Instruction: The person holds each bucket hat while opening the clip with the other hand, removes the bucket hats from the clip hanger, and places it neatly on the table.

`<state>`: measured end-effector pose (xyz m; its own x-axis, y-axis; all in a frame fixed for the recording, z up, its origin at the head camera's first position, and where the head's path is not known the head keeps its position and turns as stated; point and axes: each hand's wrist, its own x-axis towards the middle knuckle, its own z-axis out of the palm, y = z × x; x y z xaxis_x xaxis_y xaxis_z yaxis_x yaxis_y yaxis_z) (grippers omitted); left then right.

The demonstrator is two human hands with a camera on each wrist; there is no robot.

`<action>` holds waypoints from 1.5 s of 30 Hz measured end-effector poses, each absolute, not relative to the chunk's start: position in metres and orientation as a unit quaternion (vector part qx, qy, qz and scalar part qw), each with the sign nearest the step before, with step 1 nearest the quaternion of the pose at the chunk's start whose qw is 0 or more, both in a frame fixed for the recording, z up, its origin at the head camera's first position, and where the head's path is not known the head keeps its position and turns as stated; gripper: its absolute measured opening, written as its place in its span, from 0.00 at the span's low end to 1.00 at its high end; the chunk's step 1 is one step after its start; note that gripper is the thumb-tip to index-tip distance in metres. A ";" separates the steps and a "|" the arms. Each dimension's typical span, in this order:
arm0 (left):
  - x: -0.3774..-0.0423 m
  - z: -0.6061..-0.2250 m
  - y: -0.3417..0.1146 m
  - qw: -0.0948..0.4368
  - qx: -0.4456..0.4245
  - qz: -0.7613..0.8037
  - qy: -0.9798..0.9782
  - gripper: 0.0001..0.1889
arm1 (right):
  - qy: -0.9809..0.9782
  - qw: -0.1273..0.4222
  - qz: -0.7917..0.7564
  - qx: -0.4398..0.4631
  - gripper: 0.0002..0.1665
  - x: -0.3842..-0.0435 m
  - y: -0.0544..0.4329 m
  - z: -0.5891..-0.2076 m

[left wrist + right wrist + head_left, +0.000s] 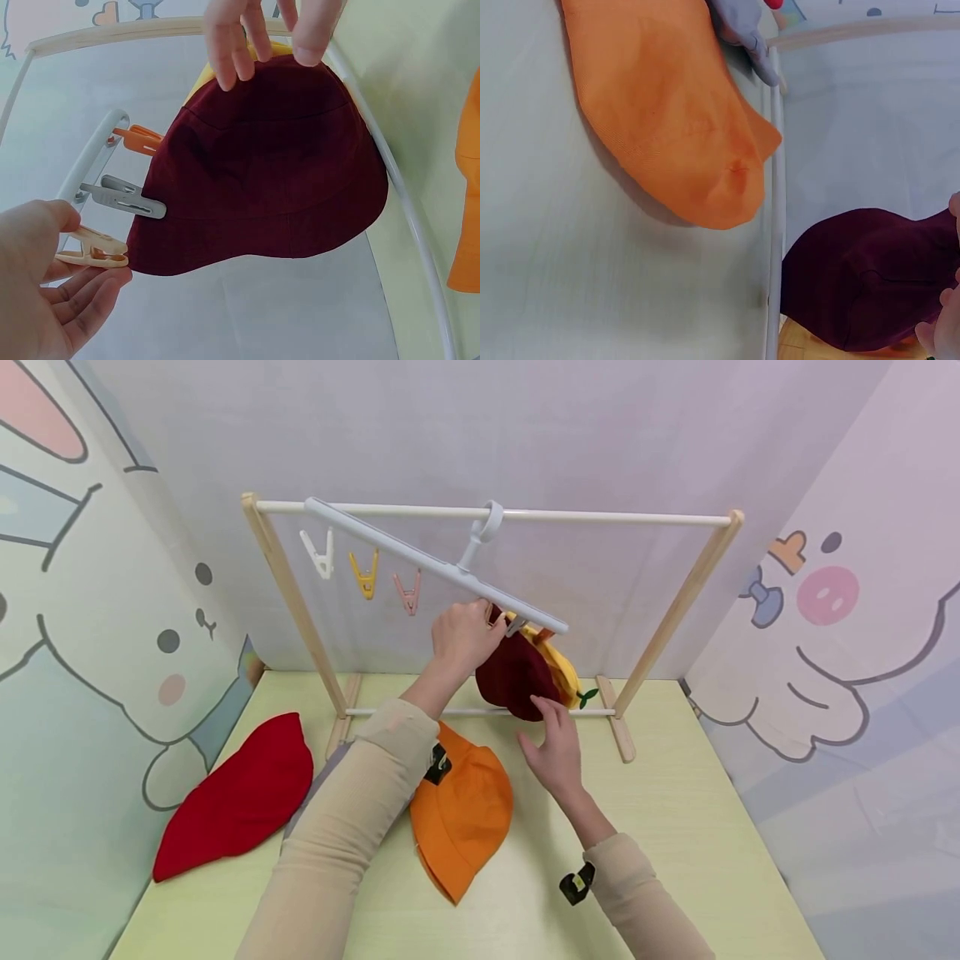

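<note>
At twelve o'clock, a pale lilac back wall [637,427] is rising. At nine o'clock, a left wall [67,810] is showing white cartoon animals [112,610]; at three, a right wall [862,852] is bearing a pink-cheeked figure [885,647]. A pale yellow-green tabletop [690,827] is stretching towards six o'clock under soft light.

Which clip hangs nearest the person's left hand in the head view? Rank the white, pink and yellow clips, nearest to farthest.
1. Pink clip: just picture-left of the left hand, the lowest of the three.
2. Yellow clip: in the middle.
3. White clip: farthest left, below the raised end of the hanger.
</note>
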<state>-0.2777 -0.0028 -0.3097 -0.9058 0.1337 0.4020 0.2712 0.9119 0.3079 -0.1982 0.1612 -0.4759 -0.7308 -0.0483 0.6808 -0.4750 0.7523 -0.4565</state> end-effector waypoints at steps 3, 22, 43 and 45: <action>-0.278 -0.310 -0.003 0.190 -0.106 -0.184 -0.958 0.16 | -0.870 0.346 0.321 0.140 0.37 -0.200 0.163 -0.475; -0.279 -0.311 -0.003 0.191 -0.102 -0.182 -0.959 0.16 | -0.878 0.345 0.316 0.101 0.38 -0.210 0.173 -0.473; -0.276 -0.309 -0.002 0.182 -0.102 -0.176 -0.962 0.16 | -0.898 0.262 0.351 0.042 0.40 -0.228 0.185 -0.476; -0.276 -0.308 -0.002 0.180 -0.102 -0.175 -0.963 0.16 | -0.899 0.246 0.359 0.034 0.40 -0.230 0.186 -0.476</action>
<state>-0.2758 -0.0017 -0.3082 -0.9148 0.1329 0.3814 0.2590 0.9177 0.3013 -0.2297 0.1861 -0.4765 -0.8763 0.1159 0.4677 -0.2382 0.7395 -0.6296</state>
